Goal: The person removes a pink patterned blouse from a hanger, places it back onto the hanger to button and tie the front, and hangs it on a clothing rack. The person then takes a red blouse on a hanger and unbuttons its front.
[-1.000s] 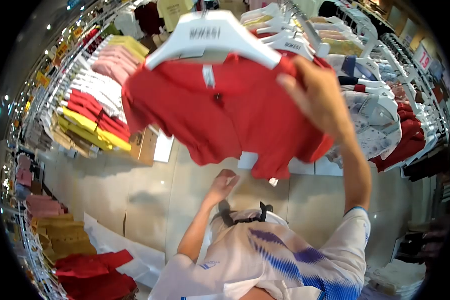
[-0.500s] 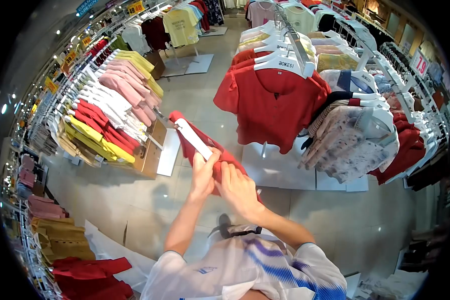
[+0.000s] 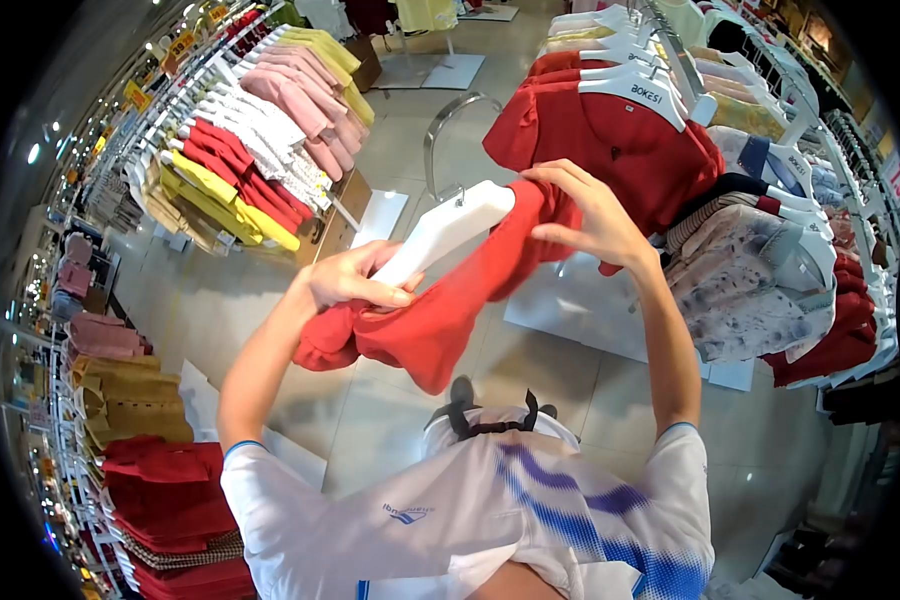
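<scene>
A white clothes hanger [image 3: 450, 228] is held up in front of my body, tilted with its right end higher and its metal hook [image 3: 433, 150] pointing away from me. A red shirt [image 3: 440, 310] hangs bunched from it, covering the right end. My left hand [image 3: 355, 280] grips the hanger's left end, thumb on the near side, with red cloth beneath. At the other end, my right hand [image 3: 595, 222] has its fingers over the shirt's shoulder and its thumb below, pinching the cloth. Just beyond it, another red shirt [image 3: 610, 140] hangs on a BOKESI hanger.
A metal rack rail [image 3: 675, 45] at the right carries several tops, including a floral blouse [image 3: 745, 270]. On the left rack hang yellow, red, white and pink tops [image 3: 295, 95]. Folded-looking red garments [image 3: 170, 490] hang at the lower left. White base boards [image 3: 570, 310] lie on the tiled floor.
My hands have moved apart and upward, the right one to the hanger's far end. The hanger has turned crosswise, its hook now showing, and the red shirt spreads between my hands.
</scene>
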Action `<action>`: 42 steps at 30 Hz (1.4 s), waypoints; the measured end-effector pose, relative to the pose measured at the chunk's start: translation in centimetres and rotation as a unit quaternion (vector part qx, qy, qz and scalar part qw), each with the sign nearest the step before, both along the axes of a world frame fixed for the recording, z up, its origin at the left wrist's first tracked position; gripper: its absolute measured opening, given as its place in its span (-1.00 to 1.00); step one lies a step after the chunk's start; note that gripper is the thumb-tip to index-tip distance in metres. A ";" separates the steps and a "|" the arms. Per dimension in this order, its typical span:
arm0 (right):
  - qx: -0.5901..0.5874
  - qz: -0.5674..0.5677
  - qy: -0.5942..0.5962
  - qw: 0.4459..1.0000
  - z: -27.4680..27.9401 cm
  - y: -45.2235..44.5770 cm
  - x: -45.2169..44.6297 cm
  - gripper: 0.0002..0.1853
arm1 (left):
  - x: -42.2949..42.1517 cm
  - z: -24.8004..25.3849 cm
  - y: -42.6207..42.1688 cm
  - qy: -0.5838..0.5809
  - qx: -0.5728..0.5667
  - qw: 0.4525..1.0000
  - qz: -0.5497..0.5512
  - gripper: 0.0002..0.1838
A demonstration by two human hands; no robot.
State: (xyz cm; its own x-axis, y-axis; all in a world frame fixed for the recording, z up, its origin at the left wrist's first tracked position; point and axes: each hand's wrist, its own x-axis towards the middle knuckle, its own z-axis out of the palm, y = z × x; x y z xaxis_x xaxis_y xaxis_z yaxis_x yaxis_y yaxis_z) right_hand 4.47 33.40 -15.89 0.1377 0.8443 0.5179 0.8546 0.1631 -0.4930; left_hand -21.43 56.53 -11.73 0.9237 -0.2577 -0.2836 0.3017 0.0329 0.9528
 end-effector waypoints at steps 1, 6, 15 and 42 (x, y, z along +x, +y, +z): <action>-0.026 0.006 0.015 1.000 0.3 0.3 0.2 -0.46 | -0.1 0.4 0.2 0.038 -0.003 0.999 -0.022 -0.74; 0.000 -0.023 -0.078 0.997 0.1 0.4 -0.6 -0.69 | -0.1 2.3 1.4 0.010 0.081 0.994 0.070 -0.74; 0.022 -0.215 -0.164 0.963 2.6 -2.6 -1.8 -0.75 | 1.0 0.8 1.3 -0.321 0.562 0.744 0.167 -0.59; 0.026 -0.135 0.272 0.952 3.7 -8.5 1.2 -0.84 | 6.6 3.7 3.2 -0.371 0.524 0.739 0.206 -0.70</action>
